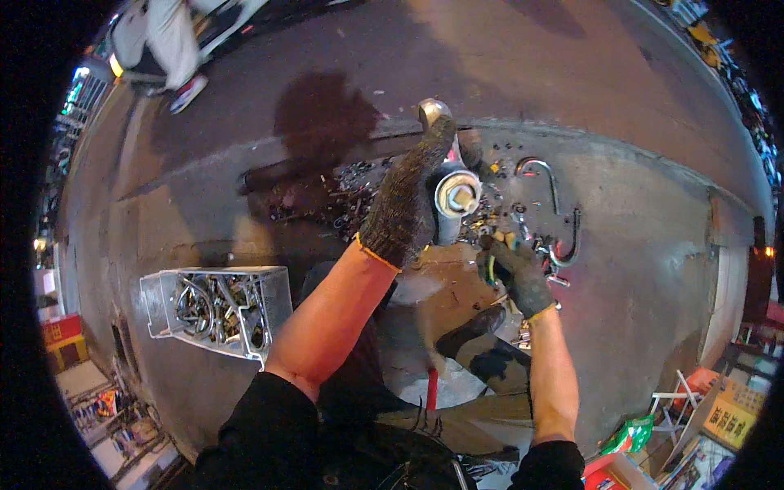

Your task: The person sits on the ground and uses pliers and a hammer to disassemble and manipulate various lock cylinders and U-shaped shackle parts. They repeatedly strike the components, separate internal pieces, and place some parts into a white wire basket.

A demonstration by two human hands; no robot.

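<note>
My left hand point(408, 196) wears a dark knit glove and grips a chrome faucet body point(459, 196). The faucet's round open end, with a brassy piece inside it, faces up toward me. Lower and to the right, my right hand point(521, 276), gloved too, is closed near the ground beside loose metal parts. A yellow-green strip point(492, 269) shows at its fingers; what they hold is hidden. Beyond and between the hands lie scattered small metal fittings point(351, 184). To the right rest a curved chrome spout point(539, 167) and another bent tube point(574, 241).
A clear plastic bin point(278, 302) full of metal fittings and hoses sits at left. A red handle point(433, 388) stands near my legs. At lower right are a cardboard box point(727, 420) and a green packet point(633, 437). A passer-by's leg point(173, 45) is at upper left.
</note>
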